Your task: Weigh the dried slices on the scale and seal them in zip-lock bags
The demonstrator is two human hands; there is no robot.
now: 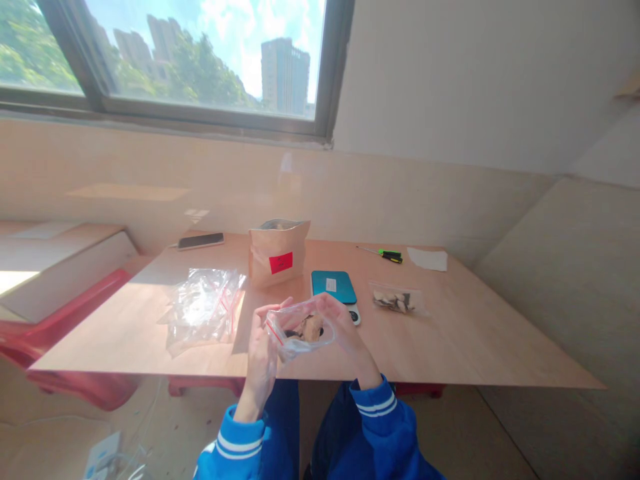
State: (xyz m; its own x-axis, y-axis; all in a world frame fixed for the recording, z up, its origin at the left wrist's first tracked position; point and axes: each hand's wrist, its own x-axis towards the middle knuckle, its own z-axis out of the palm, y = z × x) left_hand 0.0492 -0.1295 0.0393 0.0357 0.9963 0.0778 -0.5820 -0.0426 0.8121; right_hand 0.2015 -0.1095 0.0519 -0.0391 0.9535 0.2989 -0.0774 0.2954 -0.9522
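Observation:
Between my two hands is a clear zip bag (293,345) with a red seal line, its mouth spread wide. Brown and dark dried slices (311,328) lie inside it. My left hand (261,343) grips the bag's left side, and my right hand (345,327) has hold of its right rim. Just beyond the bag sits a kitchen scale (336,287) with a teal top and a white front, partly covered by my right hand. Behind my left hand a brown paper pouch (260,257) with a red label stands upright, open at the top.
Several empty clear zip bags (200,310) are heaped at the left. To the right lies a filled zip bag (395,300) of dried slices. Farther back are a screwdriver (391,256), a white paper piece (427,259) and a phone (201,241). Red stools (95,390) stand below the table.

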